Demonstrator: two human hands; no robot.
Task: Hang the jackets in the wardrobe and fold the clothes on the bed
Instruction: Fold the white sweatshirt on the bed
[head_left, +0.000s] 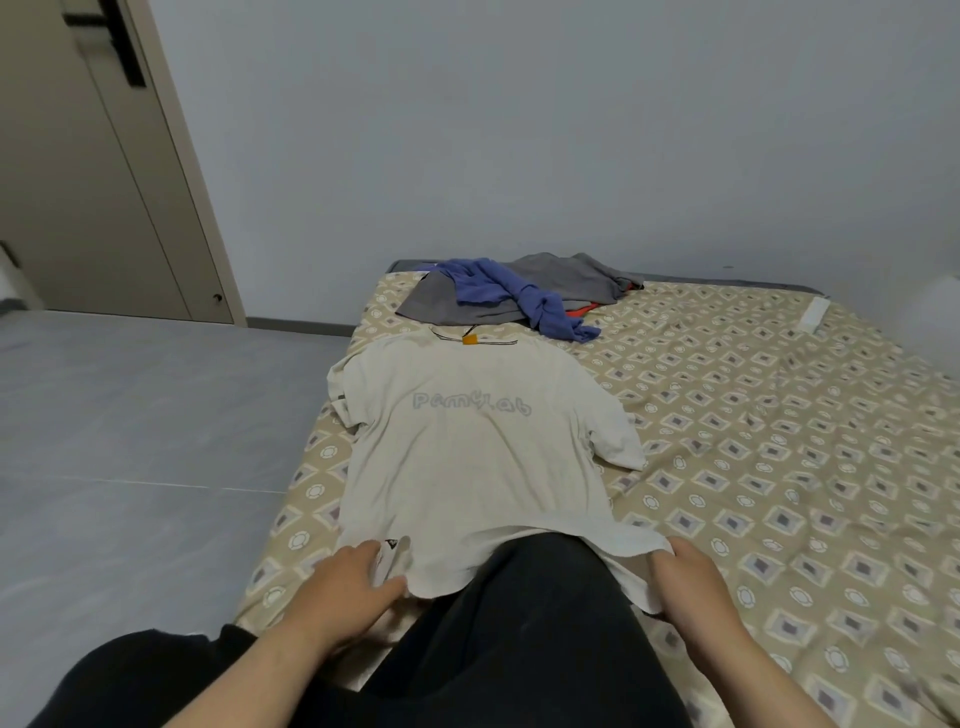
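**Status: both corners held, laid flat**

Head view: cream short-sleeved T-shirt (483, 457) with grey chest lettering lies flat on the left part of the beige diamond-patterned bed sheet (779, 441), collar far, hem toward the person. Left hand (353, 577) pinches the hem's left corner between thumb and fingers. Right hand (685, 577) grips the right corner, fingers curled into the fabric. Black-trousered knee (524, 613) sits between the hands, hiding the hem's middle. Beyond the collar: crumpled grey garment (561, 275), twisted blue-purple garment (524, 301) on top, orange-red edge (584, 310) poking out underneath. Beige door (93, 182) far left, grey floor (130, 441) beside the bed.
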